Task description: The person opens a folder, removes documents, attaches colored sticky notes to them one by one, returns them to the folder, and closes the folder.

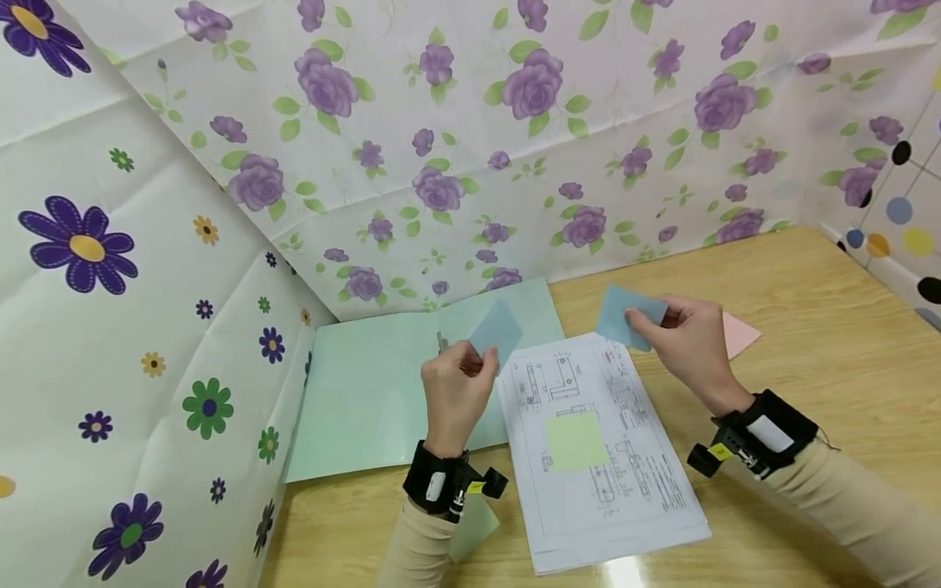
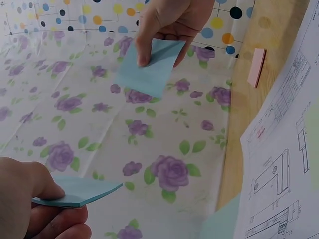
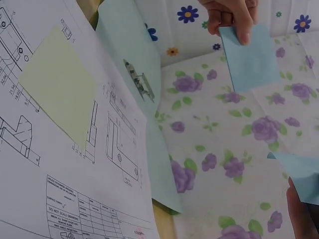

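Head view: the left hand (image 1: 456, 392) pinches a blue pad (image 1: 498, 329), the right hand (image 1: 691, 347) pinches a blue note (image 1: 616, 317). Drawings (image 1: 632, 433) lie lower, between both hands.

Backdrop's a white sheet with purple roses (image 1: 470, 122) and green leaves, pretty creased. Left wall is another white sheet with cartoon daisies (image 1: 147, 310), mostly purple plus some green and orange, and far right there's a polka-dot sheet (image 1: 904, 188). Tabletop's light wood grain (image 1: 823, 302). Mint-green folder (image 1: 367, 384) lies open near the back sheet, metal clip (image 3: 138, 82) inside. Oh, and a pink sticky-note pad (image 2: 256, 67) on the wood.
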`<state>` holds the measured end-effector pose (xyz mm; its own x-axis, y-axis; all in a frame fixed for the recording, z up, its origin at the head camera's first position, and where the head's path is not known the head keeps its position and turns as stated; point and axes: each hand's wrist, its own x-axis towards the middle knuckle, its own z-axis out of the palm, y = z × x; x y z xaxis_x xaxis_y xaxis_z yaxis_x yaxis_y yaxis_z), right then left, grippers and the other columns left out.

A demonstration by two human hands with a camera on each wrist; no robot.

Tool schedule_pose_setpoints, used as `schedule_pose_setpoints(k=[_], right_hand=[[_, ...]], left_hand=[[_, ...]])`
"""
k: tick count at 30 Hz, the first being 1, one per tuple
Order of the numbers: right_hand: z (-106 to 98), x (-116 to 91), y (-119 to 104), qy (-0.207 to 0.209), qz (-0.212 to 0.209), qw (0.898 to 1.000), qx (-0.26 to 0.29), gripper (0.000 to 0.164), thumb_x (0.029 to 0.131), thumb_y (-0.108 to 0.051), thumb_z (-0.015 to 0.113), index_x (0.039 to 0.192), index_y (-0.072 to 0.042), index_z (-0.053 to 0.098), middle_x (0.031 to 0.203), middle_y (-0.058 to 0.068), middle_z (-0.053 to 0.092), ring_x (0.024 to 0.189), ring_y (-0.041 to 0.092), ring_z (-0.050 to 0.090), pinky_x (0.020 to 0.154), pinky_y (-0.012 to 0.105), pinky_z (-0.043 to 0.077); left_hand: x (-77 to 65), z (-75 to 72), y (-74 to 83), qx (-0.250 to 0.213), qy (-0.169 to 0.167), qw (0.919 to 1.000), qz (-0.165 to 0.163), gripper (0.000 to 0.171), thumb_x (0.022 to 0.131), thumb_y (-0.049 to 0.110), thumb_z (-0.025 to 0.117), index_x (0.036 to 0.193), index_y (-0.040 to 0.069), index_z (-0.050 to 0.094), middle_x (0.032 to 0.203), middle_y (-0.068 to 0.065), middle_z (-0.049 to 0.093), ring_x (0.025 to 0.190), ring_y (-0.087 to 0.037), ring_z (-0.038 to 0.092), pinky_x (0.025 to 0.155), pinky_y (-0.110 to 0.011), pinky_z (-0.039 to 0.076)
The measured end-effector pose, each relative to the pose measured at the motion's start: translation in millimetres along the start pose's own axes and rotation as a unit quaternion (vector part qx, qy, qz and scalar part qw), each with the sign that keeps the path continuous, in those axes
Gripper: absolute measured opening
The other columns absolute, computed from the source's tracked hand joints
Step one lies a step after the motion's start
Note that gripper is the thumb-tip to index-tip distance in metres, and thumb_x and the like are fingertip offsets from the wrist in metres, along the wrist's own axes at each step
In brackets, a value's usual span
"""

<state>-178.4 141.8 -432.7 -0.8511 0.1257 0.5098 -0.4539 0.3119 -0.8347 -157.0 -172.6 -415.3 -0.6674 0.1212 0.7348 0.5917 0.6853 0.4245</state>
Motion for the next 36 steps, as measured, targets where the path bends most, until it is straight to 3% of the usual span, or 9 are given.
schedule_pose_setpoints(k=[4,11,15,23,29,36], right_hand=[[5.1,-2.1,-1.4,-0.01,0.004,1.0,0.005,0.01,0.104,-0.007,0.081,0.103,0.003,0.083,0.079,-0.019,0.071,0.066,0.005,0.066,0.065,0.017,0.051],[8.8,-4.6,-3.6,-0.01,-0.003,1.0,0.002,0.01,0.104,-0.008,0.081,0.107,0.002,0.084,0.084,-0.027,0.071,0.07,0.001,0.069,0.068,0.015,0.055],[8.6,-4.5,-3.2,-0.011,-0.002,1.0,0.001,0.012,0.103,-0.007,0.081,0.11,0.003,0.084,0.086,-0.027,0.071,0.071,0.0,0.069,0.069,0.015,0.056],[11.2,-5.2,-3.5,-0.014,-0.007,1.0,0.001,0.009,0.103,-0.006,0.081,0.107,0.002,0.084,0.083,-0.002,0.076,0.069,0.002,0.067,0.068,0.016,0.053],[10.1,-6.9,-2.1,-0.008,-0.014,1.0,-0.003,0.01,0.103,-0.004,0.081,0.109,0.003,0.083,0.085,-0.018,0.073,0.07,0.0,0.067,0.069,0.015,0.053],[11.9,-7.9,-1.4,-0.017,-0.008,1.0,0.007,0.01,0.104,-0.006,0.08,0.109,0.003,0.083,0.084,-0.025,0.07,0.07,0.002,0.067,0.07,0.016,0.053]], left_hand=[[-5.2,2.7,0.9,0.007,-0.034,0.9994,0.004,0.029,0.107,0.007,0.075,0.08,0.007,0.063,0.073,-0.009,0.069,0.068,-0.019,0.069,0.07,-0.027,0.058],[-8.0,-1.4,-0.3,-0.006,-0.056,0.9984,0.001,0.029,0.105,0.006,0.076,0.08,0.007,0.063,0.074,-0.01,0.07,0.069,-0.02,0.07,0.071,-0.026,0.059],[-9.7,-7.1,-5.2,-0.025,-0.096,0.995,0.004,0.03,0.104,0.005,0.078,0.078,0.008,0.063,0.074,-0.009,0.072,0.069,-0.019,0.071,0.072,-0.024,0.059],[-13.0,-21.0,-15.8,-0.08,-0.199,0.9767,-0.005,0.033,0.103,0.005,0.08,0.076,0.01,0.06,0.072,-0.007,0.07,0.065,-0.012,0.064,0.067,-0.023,0.053],[-18.1,-34.7,-24.8,-0.087,-0.261,0.9613,-0.011,0.04,0.101,0.003,0.081,0.071,0.013,0.057,0.068,-0.001,0.064,0.065,-0.008,0.064,0.068,-0.023,0.056],[-21.5,-39.7,-28.5,-0.101,-0.282,0.9541,-0.015,0.041,0.103,0.005,0.079,0.072,0.014,0.054,0.068,-0.001,0.061,0.066,-0.008,0.064,0.069,-0.024,0.057]])
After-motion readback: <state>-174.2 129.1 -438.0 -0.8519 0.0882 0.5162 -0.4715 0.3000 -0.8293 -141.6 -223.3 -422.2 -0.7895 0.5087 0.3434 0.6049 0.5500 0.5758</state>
